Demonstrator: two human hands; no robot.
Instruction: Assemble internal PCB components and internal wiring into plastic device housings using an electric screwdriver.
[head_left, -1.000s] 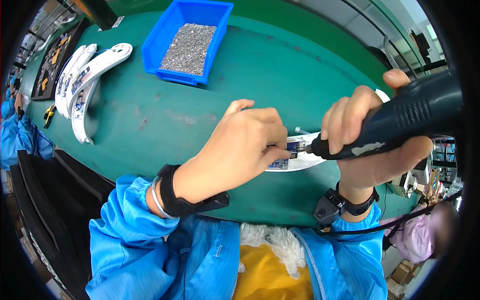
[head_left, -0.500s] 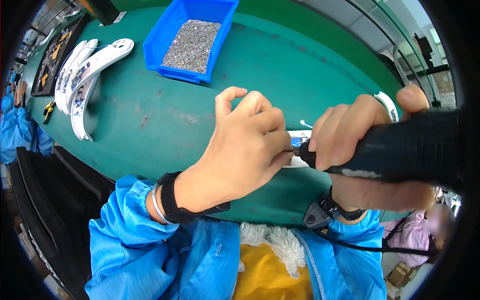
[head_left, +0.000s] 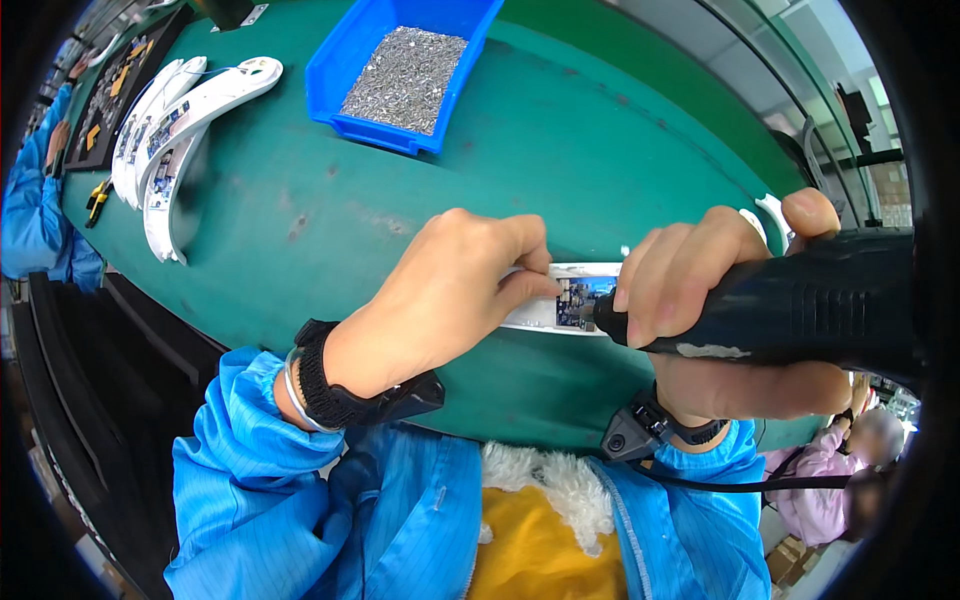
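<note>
My right hand [head_left: 700,290] is wrapped round a black electric screwdriver [head_left: 810,300], which lies nearly level with its nose to the left. The tip meets a small blue circuit board [head_left: 572,303] in a curved white plastic housing [head_left: 535,316] on the bench. My left hand [head_left: 445,280] has its thumb and forefinger pinched together on the housing beside the board. Its other fingers are curled and partly hidden. The housing's right end disappears behind my right hand and the tool.
Beyond my hands stands a blue bin [head_left: 340,125] of small metal screws [head_left: 405,80]. Several white housings with boards [head_left: 165,150] lie at the left, near yellow-black cutters [head_left: 97,203] and a dark tray [head_left: 125,95]. More white parts [head_left: 772,215] lie right. A co-worker's blue sleeve [head_left: 35,215] shows far left.
My left hand has moved left off the screwdriver's tip and its fingers have closed on the housing. The board is now uncovered, with the tip on it. The view has shifted slightly.
</note>
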